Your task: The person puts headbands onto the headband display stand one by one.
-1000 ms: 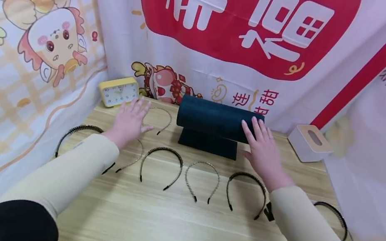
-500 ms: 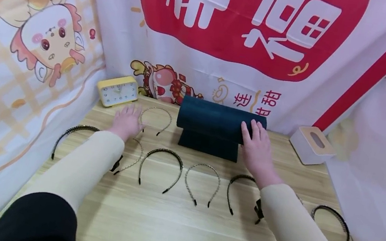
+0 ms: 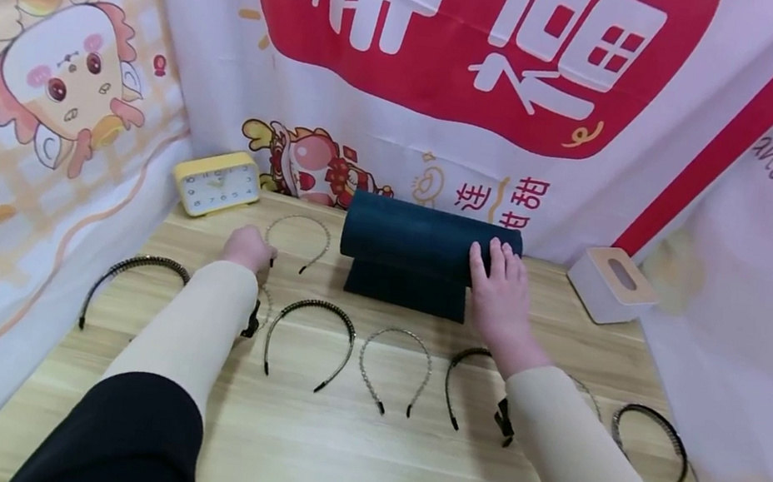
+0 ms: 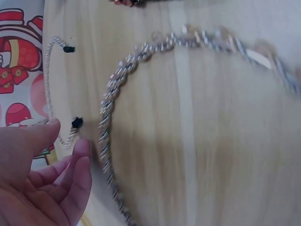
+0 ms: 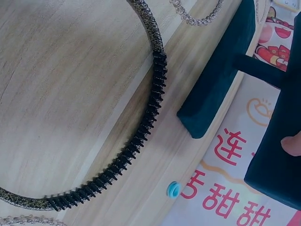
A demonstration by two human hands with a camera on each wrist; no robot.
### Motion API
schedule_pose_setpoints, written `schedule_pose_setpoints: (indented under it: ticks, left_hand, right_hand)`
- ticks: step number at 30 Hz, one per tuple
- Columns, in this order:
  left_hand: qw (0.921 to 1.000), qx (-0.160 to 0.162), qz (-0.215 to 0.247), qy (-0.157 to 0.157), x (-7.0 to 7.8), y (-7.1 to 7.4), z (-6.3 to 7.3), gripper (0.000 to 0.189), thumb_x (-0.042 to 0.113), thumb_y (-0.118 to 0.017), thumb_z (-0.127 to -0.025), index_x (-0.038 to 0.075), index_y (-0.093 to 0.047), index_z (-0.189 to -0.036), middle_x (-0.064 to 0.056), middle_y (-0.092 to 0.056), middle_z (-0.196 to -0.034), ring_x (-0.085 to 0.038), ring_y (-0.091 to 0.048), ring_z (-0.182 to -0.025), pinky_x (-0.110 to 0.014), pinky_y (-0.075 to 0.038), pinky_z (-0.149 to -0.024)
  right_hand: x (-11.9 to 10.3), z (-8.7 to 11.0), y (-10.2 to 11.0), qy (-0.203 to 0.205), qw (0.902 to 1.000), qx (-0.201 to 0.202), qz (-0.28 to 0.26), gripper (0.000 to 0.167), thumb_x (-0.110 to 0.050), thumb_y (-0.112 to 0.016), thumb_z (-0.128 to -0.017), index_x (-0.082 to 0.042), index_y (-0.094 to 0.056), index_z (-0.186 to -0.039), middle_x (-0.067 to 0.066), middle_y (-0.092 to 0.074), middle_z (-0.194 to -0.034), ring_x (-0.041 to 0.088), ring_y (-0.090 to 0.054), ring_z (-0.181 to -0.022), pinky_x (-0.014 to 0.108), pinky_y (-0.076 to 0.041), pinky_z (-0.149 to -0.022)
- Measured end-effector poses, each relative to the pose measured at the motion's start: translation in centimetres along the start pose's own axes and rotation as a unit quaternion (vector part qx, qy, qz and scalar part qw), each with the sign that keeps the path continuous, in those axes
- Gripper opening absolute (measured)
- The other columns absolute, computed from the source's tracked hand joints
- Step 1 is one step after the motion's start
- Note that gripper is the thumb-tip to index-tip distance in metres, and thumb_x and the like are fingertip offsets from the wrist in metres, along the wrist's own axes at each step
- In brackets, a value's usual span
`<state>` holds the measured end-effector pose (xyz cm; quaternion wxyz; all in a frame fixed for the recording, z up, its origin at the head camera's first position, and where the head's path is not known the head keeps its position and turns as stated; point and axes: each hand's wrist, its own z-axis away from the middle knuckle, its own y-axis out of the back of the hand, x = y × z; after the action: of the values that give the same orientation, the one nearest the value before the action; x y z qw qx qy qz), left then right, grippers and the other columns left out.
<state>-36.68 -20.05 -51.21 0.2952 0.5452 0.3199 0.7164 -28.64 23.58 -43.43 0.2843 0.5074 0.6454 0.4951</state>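
Note:
My left hand (image 3: 249, 247) is beside the left end of a thin silvery headband (image 3: 302, 218) at the back left. In the left wrist view, its thumb and bent fingers stand apart near that headband's dark tip (image 4: 76, 123); I see no grip on it. A second twisted metallic headband (image 4: 104, 127) lies nearer to that wrist. My right hand (image 3: 504, 302) rests on the right end of a dark teal padded roll stand (image 3: 418, 233), fingers over its upper side. One fingertip lies against the roll (image 5: 275, 160) in the right wrist view.
A row of headbands crosses the wooden table (image 3: 350, 471), among them a dark one (image 3: 316, 304), a beaded one (image 3: 402, 331) and a black one (image 3: 666, 416). A yellow clock (image 3: 217, 182) stands back left, a tissue box (image 3: 610, 285) back right. Printed cloths hang around.
My left hand has come down beside the back-left headband, and its spread fingers have bent. The right hand has settled on the roll's right end. The head view has shifted slightly.

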Motion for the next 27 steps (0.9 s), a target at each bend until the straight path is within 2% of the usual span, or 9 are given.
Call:
schedule_pose_setpoints:
  ticks: [2,7,11,16,20,23,27]
  left_hand:
    - [0.9997,0.01,0.018,0.017,-0.1,-0.5,-0.1,0.039,0.025,-0.065,-0.094,-0.009,-0.059,-0.11,-0.029,-0.059,-0.117,-0.044,-0.057,-0.106,-0.055,-0.044,-0.099]
    - [0.9989,0.025,0.004,0.04,0.0,-1.2,0.0,0.042,0.027,-0.065,-0.095,-0.011,-0.059,-0.113,-0.031,-0.058,-0.119,-0.046,-0.056,-0.108,-0.055,-0.043,-0.1]
    - [0.9989,0.024,-0.024,0.032,0.7,-1.4,-0.5,0.035,0.011,-0.057,-0.093,-0.013,-0.057,-0.117,-0.033,-0.056,-0.123,-0.047,-0.054,-0.113,-0.054,-0.042,-0.102]
    - [0.9992,0.005,-0.014,0.038,1.2,-1.4,-0.8,0.042,-0.002,-0.053,-0.08,-0.015,-0.054,-0.12,-0.033,-0.053,-0.127,-0.046,-0.051,-0.117,-0.053,-0.04,-0.104]
    - [0.9979,0.003,0.031,0.057,1.6,-1.4,-0.5,0.046,0.003,-0.054,-0.083,-0.014,-0.052,-0.126,-0.032,-0.052,-0.13,-0.044,-0.051,-0.118,-0.051,-0.041,-0.104]
    - [0.9946,0.005,0.089,0.053,2.4,-1.3,-0.2,0.054,0.01,-0.048,-0.091,-0.008,-0.044,-0.141,-0.03,-0.045,-0.142,-0.042,-0.045,-0.127,-0.05,-0.039,-0.106]
    - [0.978,0.031,0.197,0.061,4.2,-0.8,0.2,0.059,0.01,-0.048,-0.093,0.0,-0.033,-0.15,-0.025,-0.039,-0.147,-0.039,-0.04,-0.133,-0.048,-0.037,-0.108]
  right_hand:
    - [-0.1,0.0,0.0,-0.002,1.0,-0.004,0.004,0.073,-0.009,-0.07,-0.087,-0.006,-0.034,-0.15,0.03,-0.026,-0.151,0.048,-0.025,-0.137,0.056,-0.017,-0.115]
    - [-0.2,0.1,-0.4,0.002,0.9999,0.007,0.008,0.071,-0.011,-0.07,-0.087,-0.005,-0.035,-0.149,0.03,-0.028,-0.15,0.048,-0.027,-0.136,0.056,-0.018,-0.115]
    - [0.0,0.2,-0.6,-0.001,0.9997,0.025,0.005,0.071,-0.011,-0.07,-0.088,-0.005,-0.036,-0.149,0.029,-0.028,-0.15,0.047,-0.026,-0.136,0.055,-0.016,-0.117]
    - [0.1,0.3,-0.7,-0.003,0.9993,0.038,-0.001,0.069,-0.01,-0.069,-0.089,-0.005,-0.036,-0.149,0.029,-0.027,-0.15,0.046,-0.026,-0.137,0.052,-0.012,-0.118]
    - [0.1,0.2,-0.8,-0.003,0.9993,0.036,-0.001,0.069,-0.01,-0.069,-0.089,-0.005,-0.036,-0.15,0.029,-0.027,-0.15,0.046,-0.025,-0.137,0.052,-0.011,-0.118]
    - [0.1,0.2,-0.8,-0.005,0.9995,0.032,-0.004,0.069,-0.01,-0.069,-0.09,-0.005,-0.035,-0.15,0.028,-0.026,-0.151,0.046,-0.025,-0.138,0.051,-0.009,-0.119]
    - [0.0,0.3,-0.8,-0.007,0.9995,0.031,-0.007,0.068,-0.01,-0.068,-0.09,-0.006,-0.035,-0.15,0.028,-0.026,-0.151,0.046,-0.025,-0.138,0.051,-0.009,-0.119]
